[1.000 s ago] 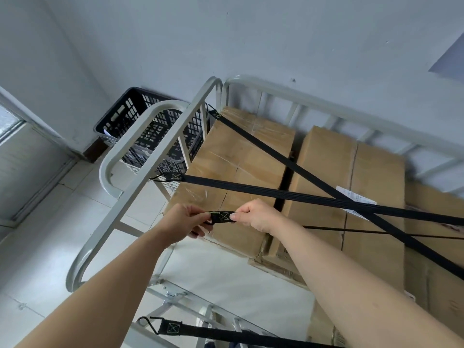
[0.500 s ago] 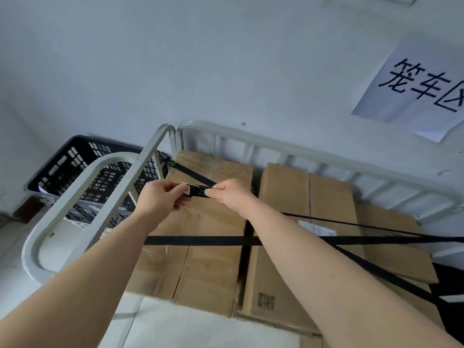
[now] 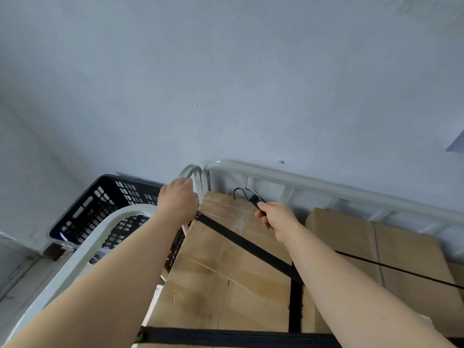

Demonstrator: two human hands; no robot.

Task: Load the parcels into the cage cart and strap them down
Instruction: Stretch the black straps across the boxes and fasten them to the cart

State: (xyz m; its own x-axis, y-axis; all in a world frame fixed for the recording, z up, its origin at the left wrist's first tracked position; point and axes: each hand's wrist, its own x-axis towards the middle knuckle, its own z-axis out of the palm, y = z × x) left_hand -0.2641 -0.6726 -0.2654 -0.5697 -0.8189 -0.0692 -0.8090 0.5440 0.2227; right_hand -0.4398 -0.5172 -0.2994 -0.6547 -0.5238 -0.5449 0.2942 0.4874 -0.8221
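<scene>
Straight ahead and below, a grey metal cage cart [image 3: 326,188] stands against a pale wall [image 3: 226,71]; inside it lie brown cardboard parcels, a left parcel [image 3: 221,267] by the cart's far left corner and a right parcel [image 3: 356,247] just beside it. The right hand [image 3: 277,218] hangs over the far end of the left parcel, fingers curled tight round the end of a black strap [image 3: 258,200]; the strap's metal hook [image 3: 238,192] sticks out beyond the fist, close to the cart's back rail. The left hand [image 3: 178,200] reaches to the cart's corner post, back of the hand upward; its fingertips are hidden, so whether it grasps anything cannot be told. A diagonal strap [image 3: 247,243] crosses the left parcel on a slant and passes under the right forearm; a flat strap [image 3: 226,336] runs across the parcels' near edge. Outside the cart, to its left, a black slotted plastic crate [image 3: 105,209] sits on the floor [image 3: 20,285].
</scene>
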